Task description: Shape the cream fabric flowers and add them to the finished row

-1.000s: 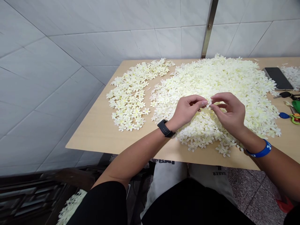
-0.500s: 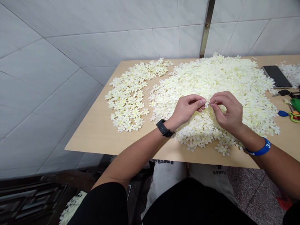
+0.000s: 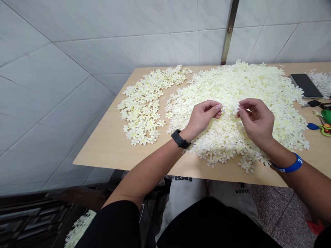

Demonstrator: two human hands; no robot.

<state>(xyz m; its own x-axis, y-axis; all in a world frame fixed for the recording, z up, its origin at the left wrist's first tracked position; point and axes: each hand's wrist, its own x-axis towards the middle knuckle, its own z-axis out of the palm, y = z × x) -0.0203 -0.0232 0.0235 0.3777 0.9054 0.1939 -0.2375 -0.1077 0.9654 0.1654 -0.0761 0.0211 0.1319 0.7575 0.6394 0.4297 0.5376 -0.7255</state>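
A big heap of small cream-white artificial flowers (image 3: 258,89) covers the middle of the wooden table (image 3: 108,144). A smaller, flatter spread of the same flowers (image 3: 147,103) lies to its left. My left hand (image 3: 204,115), with a black watch on the wrist, hovers over the big heap with fingertips pinched together. My right hand (image 3: 257,120), with a blue wristband, is a short way to its right, pinching a small white flower piece (image 3: 236,109). What the left fingertips hold is too small to make out.
A dark phone (image 3: 306,85) lies at the table's right rear, with keys (image 3: 314,103) and green and blue items (image 3: 323,125) near the right edge. More white flowers (image 3: 323,82) sit at the far right. A tiled wall stands behind; a flower pile (image 3: 77,227) lies below left.
My hands were pinched together on one flower piece; now they have pulled apart, the left moving slightly left and the right slightly right.
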